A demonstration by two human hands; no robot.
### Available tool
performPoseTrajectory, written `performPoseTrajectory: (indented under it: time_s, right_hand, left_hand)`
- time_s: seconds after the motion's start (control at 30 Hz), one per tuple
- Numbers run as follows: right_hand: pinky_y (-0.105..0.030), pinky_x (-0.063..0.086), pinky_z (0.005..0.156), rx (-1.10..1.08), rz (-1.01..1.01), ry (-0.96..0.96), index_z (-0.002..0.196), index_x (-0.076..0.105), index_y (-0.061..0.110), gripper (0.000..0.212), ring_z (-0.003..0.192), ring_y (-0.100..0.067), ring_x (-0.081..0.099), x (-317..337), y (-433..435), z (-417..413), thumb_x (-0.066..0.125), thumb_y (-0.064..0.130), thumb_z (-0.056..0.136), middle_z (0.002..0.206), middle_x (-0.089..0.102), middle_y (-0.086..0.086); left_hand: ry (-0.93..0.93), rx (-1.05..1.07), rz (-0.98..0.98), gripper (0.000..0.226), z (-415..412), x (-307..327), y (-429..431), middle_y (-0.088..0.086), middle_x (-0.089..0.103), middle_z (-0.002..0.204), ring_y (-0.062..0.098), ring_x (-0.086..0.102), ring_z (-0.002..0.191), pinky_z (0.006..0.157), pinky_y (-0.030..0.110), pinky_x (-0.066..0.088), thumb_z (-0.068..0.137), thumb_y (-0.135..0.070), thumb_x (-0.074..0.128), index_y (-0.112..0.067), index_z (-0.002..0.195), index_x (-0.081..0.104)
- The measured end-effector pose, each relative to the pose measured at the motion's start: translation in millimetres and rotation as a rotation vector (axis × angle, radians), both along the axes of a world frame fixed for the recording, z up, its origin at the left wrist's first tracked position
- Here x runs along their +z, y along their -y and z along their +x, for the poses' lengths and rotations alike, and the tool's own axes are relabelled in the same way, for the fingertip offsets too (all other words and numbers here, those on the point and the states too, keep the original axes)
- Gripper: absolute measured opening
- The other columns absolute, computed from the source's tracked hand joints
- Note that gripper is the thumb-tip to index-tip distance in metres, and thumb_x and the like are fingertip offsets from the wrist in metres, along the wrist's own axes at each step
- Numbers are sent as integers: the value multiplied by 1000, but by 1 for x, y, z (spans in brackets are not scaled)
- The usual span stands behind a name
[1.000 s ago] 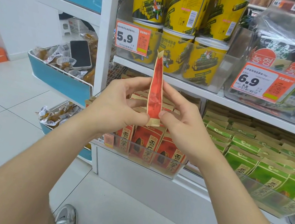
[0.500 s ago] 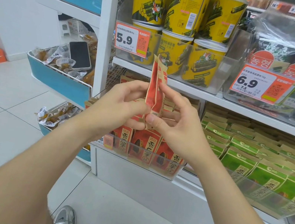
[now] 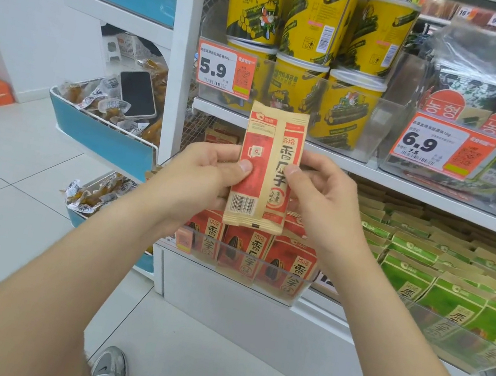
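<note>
holding seed packet (image 3: 266,171) upright, above clear bin (image 3: 225,277) at front edge of lower shelf (image 3: 251,319), near its left end. left hand (image 3: 199,176) pinching left edge, thumb on red panel; right hand (image 3: 320,200) pinching right edge, thumb beside black characters. best kept flat, light grip at edges, barcode uncovered for reading. tan paper pack, red panels, barcode low left, crimped seams top and bottom.

Red-and-tan seed packet (image 3: 270,145) upright, barcode low, pinched by left grip (image 3: 203,173) and right grip (image 3: 324,197), thumbs on its front. Matching red packets (image 3: 248,253) shelved just below; green packets (image 3: 453,287) right; yellow tubs (image 3: 313,24) far.
</note>
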State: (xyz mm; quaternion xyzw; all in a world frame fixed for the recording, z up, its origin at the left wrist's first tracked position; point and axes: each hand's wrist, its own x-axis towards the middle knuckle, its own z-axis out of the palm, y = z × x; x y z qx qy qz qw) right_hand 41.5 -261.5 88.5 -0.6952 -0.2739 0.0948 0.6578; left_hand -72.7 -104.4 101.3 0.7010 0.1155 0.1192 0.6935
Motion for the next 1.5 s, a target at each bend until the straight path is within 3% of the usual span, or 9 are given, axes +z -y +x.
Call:
performPoseTrajectory:
  time_s: [0.1,0.37,0.53,0.67,0.77,0.9,1.17,1.37,1.5]
  right_hand:
    - [-54,66,77,41,-65,10,120,68,22,24,85,-29,80,0,1,-4,69,10,99,102,81,-5]
    - [-36,62,61,111,-152,203,121,73,33,34,83,-16,80,-9,-1,-12,66,11,96,100,81,7]
    - [-43,61,55,98,-137,200,101,76,18,24,64,-26,76,-6,3,-11,55,26,110,76,78,-7]
    - [-48,51,60,-90,-242,568,70,63,10,50,54,-27,56,-13,1,-10,49,44,104,54,59,-4]
    - [-46,41,59,-143,-206,742,64,51,13,44,51,-22,43,-11,2,-16,51,34,104,50,44,1]
    - [-43,38,51,-194,-153,861,63,49,12,42,48,-24,42,-11,2,-16,53,28,101,49,42,2]
    - [-28,31,53,-225,-199,532,55,43,15,50,51,-13,36,-7,1,-16,54,30,102,47,41,5]
    - [-37,27,58,-89,-283,510,61,38,22,52,54,-14,36,-10,-7,-20,49,21,112,50,38,8]
    - [-42,43,64,-74,-226,518,75,53,23,38,62,-19,52,-12,-7,-15,46,22,113,63,56,7]
  left_hand:
    - [-30,120,130,24,2,-2,1,-1,83,105,16,81,98,94,49,63,113,-21,54,-22,126,74]
    - [74,312,631,53,6,-17,5,-19,75,111,-7,72,94,87,30,63,87,-63,78,-37,130,61]
    - [92,229,682,34,3,-15,5,-25,75,103,-10,72,93,85,22,62,97,-55,70,-42,127,62]
    - [102,169,883,28,3,-23,14,-14,75,82,4,71,72,70,37,60,108,-50,48,-30,128,51]
    - [169,176,943,18,5,-27,23,-3,63,64,14,60,55,53,39,44,111,-40,38,-23,111,42]
    - [194,178,955,20,5,-27,27,-2,58,65,22,59,56,52,40,41,113,-37,37,-20,104,42]
    - [204,207,1049,27,7,-28,26,-3,61,68,29,62,61,56,47,51,113,-44,41,-21,99,40]
    - [133,341,1113,28,12,-34,19,-3,57,71,35,59,65,64,51,52,112,-40,36,-21,92,41]
    - [119,295,982,26,12,-32,10,-7,62,77,24,62,76,74,52,54,114,-37,39,-25,93,49]
